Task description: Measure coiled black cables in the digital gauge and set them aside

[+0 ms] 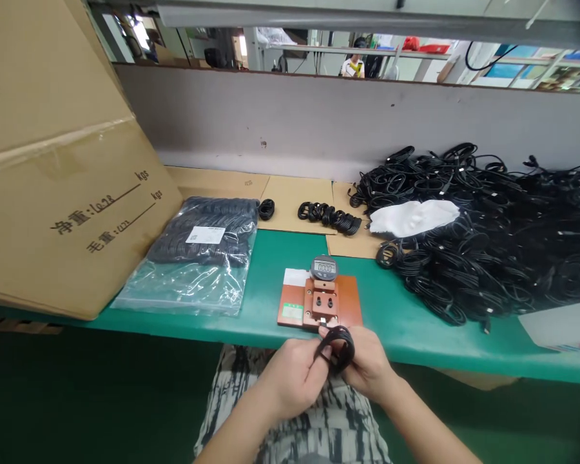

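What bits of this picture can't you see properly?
All in the head view:
coiled cable: its ends are hidden by the fingers of the left hand and right hand gripping it.
label on the plastic bag: print too small to read.
cardboard box: cut off by the left and top edges.
white box: cut off by the right edge.
person far behind: small and blurred.

Cable coil (339, 348): left grip (290, 379), right grip (368, 367)

Green bench (290, 251): cardboard box (53, 193) left, bag of cables (198, 258) beside it, gauge fixture (319, 303) near-middle, cable pile (488, 238) right, cardboard sheets (290, 193) far.
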`<state>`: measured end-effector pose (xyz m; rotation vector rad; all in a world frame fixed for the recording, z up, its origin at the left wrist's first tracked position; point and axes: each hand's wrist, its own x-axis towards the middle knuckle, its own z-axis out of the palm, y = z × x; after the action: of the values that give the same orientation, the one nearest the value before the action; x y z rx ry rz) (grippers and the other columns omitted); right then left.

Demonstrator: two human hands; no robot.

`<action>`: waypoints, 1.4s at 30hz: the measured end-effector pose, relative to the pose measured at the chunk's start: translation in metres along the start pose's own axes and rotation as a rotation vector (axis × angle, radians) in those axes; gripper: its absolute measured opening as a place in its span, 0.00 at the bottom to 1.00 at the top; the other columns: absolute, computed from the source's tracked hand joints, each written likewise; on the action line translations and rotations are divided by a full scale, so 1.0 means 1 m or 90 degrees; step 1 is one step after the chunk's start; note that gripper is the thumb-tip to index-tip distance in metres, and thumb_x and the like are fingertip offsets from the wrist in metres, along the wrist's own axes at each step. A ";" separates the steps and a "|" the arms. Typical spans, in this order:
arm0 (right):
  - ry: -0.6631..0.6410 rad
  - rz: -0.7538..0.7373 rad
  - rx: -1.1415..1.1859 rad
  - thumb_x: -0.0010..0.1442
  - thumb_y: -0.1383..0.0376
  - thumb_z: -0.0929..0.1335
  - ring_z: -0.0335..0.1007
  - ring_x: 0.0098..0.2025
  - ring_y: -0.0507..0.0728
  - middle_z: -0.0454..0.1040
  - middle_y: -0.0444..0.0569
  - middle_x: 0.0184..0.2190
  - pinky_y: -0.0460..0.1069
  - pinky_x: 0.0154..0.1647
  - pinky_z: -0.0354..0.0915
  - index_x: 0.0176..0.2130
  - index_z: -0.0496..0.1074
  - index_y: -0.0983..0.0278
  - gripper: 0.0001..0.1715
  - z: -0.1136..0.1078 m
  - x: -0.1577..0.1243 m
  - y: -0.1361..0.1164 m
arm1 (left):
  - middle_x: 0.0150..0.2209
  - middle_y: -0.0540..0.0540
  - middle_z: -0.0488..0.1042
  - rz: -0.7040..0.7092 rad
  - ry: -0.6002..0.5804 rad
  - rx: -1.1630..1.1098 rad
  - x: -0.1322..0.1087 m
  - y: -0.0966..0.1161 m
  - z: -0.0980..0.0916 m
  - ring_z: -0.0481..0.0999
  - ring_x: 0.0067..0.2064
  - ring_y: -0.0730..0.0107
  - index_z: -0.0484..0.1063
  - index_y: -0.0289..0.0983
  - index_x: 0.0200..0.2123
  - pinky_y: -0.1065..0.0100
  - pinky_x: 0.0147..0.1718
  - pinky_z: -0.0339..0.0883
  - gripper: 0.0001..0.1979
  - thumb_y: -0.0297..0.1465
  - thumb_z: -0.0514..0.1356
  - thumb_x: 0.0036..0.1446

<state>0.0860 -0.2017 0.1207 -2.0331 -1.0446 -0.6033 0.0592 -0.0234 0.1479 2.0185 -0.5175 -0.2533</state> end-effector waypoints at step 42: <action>-0.019 0.113 0.054 0.64 0.74 0.62 0.61 0.21 0.52 0.66 0.46 0.20 0.47 0.23 0.55 0.35 0.71 0.66 0.10 0.001 0.008 -0.006 | 0.25 0.53 0.60 -0.097 -0.028 -0.140 0.009 0.018 -0.017 0.56 0.26 0.75 0.56 0.37 0.25 0.71 0.24 0.48 0.16 0.35 0.45 0.66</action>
<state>0.0859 -0.1948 0.1278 -2.0393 -0.8795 -0.4301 0.0694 -0.0219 0.1718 1.8414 -0.3473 -0.4302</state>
